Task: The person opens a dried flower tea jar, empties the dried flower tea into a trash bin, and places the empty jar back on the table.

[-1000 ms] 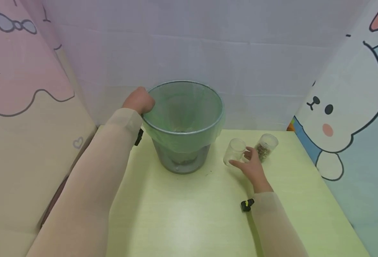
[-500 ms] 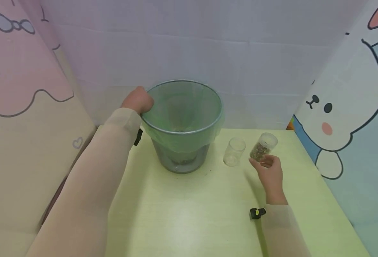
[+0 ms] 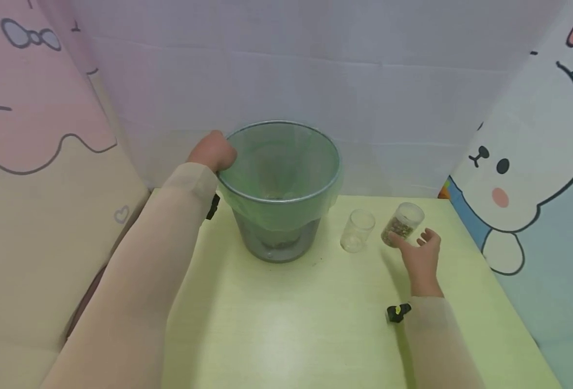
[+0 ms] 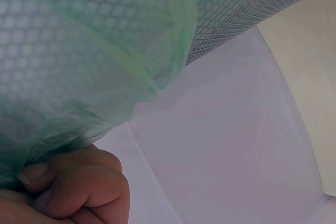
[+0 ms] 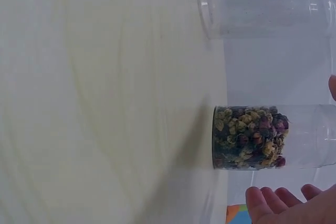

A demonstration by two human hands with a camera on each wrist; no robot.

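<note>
My left hand (image 3: pixel 213 151) is at the left rim of a grey mesh trash bin (image 3: pixel 277 246). In the left wrist view its curled fingers (image 4: pixel 89 182) grip the gathered edge of the thin green garbage bag (image 4: pixel 105 72) that lines the bin and folds over its rim. My right hand (image 3: pixel 420 259) is beside a clear jar of dried flowers (image 5: pixel 249 140), thumb and fingers spread to either side of it. In the head view the thumb overlaps the jar's lower part. An empty clear jar (image 3: pixel 358 231) stands upright to the left of the filled one.
The light yellow table (image 3: pixel 277 324) carries the bin and both jars, with a few dark specks (image 3: pixel 318 262) near the bin's base. A pale curtain (image 3: pixel 315 81) hangs close behind, and printed cloths with cartoon figures (image 3: pixel 505 189) close off both sides.
My right hand has left the empty jar and moved right, round to the right side of the jar of dried flowers. My left hand has stayed at the bin's rim.
</note>
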